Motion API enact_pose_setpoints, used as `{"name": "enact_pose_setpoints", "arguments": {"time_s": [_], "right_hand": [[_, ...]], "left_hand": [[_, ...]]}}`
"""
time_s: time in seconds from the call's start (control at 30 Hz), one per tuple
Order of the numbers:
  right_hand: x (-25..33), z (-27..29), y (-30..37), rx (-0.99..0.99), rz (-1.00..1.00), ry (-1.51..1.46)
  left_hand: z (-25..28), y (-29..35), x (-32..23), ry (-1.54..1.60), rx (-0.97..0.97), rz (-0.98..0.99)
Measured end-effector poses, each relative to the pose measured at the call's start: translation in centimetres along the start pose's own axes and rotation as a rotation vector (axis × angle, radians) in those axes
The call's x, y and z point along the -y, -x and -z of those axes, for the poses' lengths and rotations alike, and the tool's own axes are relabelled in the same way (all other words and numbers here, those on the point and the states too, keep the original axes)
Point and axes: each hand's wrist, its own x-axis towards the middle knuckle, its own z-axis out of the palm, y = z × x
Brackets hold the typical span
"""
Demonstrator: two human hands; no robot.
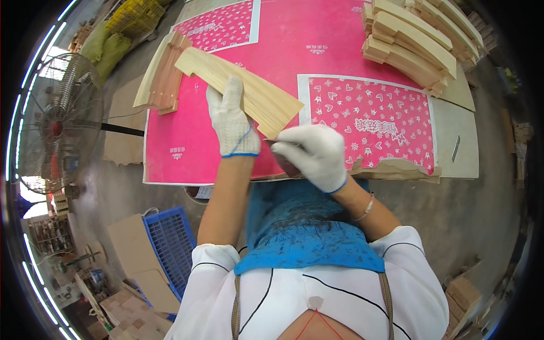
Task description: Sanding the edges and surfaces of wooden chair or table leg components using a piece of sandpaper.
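Note:
My left hand (232, 122), in a white knitted glove with a blue cuff, grips a pale wooden board (241, 85) by its lower edge, thumb lying over its face. The board is tilted above the pink-covered table, with a notch near its far left end and a wider right end. At that wider end, my right hand (317, 153), also gloved, pinches a dark reddish-brown sheet that looks like sandpaper (286, 164). Its upper edge is close to the board's lower corner; whether they touch is hard to tell. The glove hides part of the sheet.
A stack of similar wooden pieces (161, 76) stands at the table's left edge. More curved wooden pieces (405, 42) are piled at the far right. Printed pink sheets (371, 122) lie on the table. Left of it stands a large fan (56, 127); a blue plastic crate (170, 241) is below.

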Motion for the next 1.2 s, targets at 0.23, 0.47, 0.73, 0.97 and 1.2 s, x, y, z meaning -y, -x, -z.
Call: {"name": "enact_pose_setpoints", "arguments": {"time_s": [0.23,0.47,0.73,0.97,1.2], "right_hand": [[-0.2,0.7,-1.7,-0.015,-0.724,-0.595],[-0.5,-0.3,-0.8,0.033,0.072,0.382],[1.3,2.6,-2.6,-0.094,-0.634,-0.640],[-3.0,0.4,-2.3,-0.141,-0.492,-0.162],[-6.0,2.2,-0.9,-0.100,-0.672,-0.275]], "left_hand": [[2.2,-0.2,0.2,0.143,0.244,0.118],[0.2,1.5,-1.1,0.269,0.022,0.208],[2.6,-0.4,-1.0,0.558,0.226,0.158],[2.6,1.7,-1.3,0.558,0.262,0.422],[6.7,-3.6,-10.4,-0.622,0.268,0.305]]}}
